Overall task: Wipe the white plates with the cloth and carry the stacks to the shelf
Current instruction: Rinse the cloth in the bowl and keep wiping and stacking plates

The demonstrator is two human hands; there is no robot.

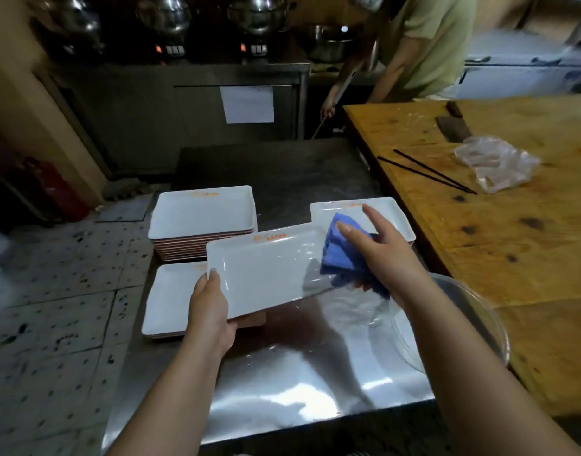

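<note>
Left hand [210, 304] grips the plate [266, 268] by its near rim; right hand [381, 248] holds the cloth [345, 255] against it. Stiff, probably wet-slick and breakable: hold by rims.

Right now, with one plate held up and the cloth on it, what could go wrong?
The left hand grips the held plate by one corner only, tilted above the steel table; pressure from the blue cloth in the right hand might lever it loose. The near stack sits close to the table's edge, so a bump could knock it floorward.
</note>
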